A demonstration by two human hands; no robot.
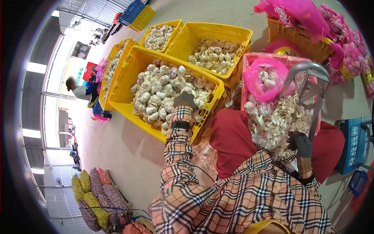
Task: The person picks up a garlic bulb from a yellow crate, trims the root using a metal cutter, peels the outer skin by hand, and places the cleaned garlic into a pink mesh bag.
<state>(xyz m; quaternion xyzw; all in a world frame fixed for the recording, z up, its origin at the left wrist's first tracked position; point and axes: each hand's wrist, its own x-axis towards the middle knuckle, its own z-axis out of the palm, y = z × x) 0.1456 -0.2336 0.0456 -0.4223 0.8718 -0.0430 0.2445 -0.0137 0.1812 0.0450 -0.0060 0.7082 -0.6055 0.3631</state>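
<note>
My left hand (186, 100), in a dark glove, reaches into a large yellow crate (134, 99) and touches the garlic bulbs (157, 87) heaped there. Its fingers point down among the bulbs and are hidden. In a dark glove too, my right hand (300, 143) is held with bent fingers over the near side of a red basket (244, 72). What it grips, if anything, I cannot make out. Loose garlic skins and pieces (282, 121) fill that basket, with a pink mesh bag (257, 87) of bulbs at its far side. Beside my right hand stands a grey metal frame (320, 99).
More yellow crates (218, 29) of garlic stand behind the large one. An orange crate (294, 37) with pink mesh bags is at back right. A blue scale-like box (348, 146) sits right. Filled sacks (109, 195) lie lower left. Another person (82, 91) is far left.
</note>
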